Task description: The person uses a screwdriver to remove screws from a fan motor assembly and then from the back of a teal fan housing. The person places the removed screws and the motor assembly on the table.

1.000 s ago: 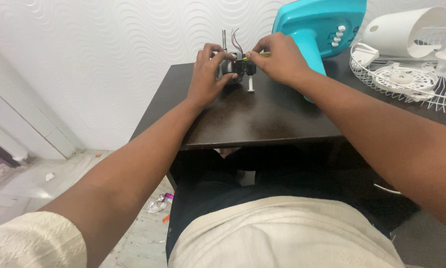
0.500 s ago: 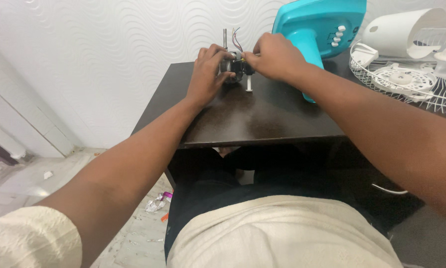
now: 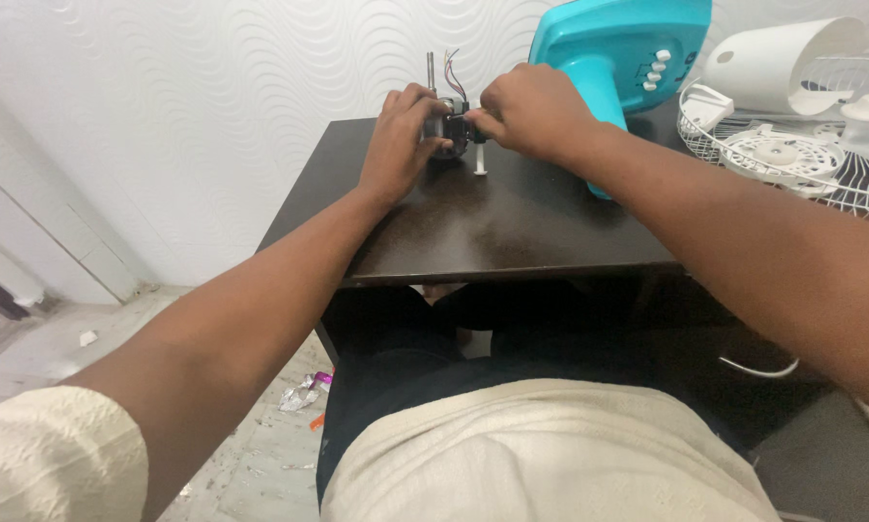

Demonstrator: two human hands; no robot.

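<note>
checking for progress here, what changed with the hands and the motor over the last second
Both hands closed in: the right hand slid left over the motor, and the left hand kept its grip, fingers curling further over it. The motor shifted only slightly. Teal fan base, white grille and dark table stayed put.

Dark brown, glossy rectangular wooden table (image 3: 483,227), set against a white wall with a wavy relief pattern. On its far edge: a small grey metal fan motor with an upright shaft and coloured wires (image 3: 447,121), a short white plastic peg (image 3: 479,162) just beside it, and a turquoise plastic fan base with white push-buttons (image 3: 620,58) to the right. At the right end: a round white wire fan guard (image 3: 792,159), lying flat beside a white cylindrical plastic housing (image 3: 778,63).
</note>
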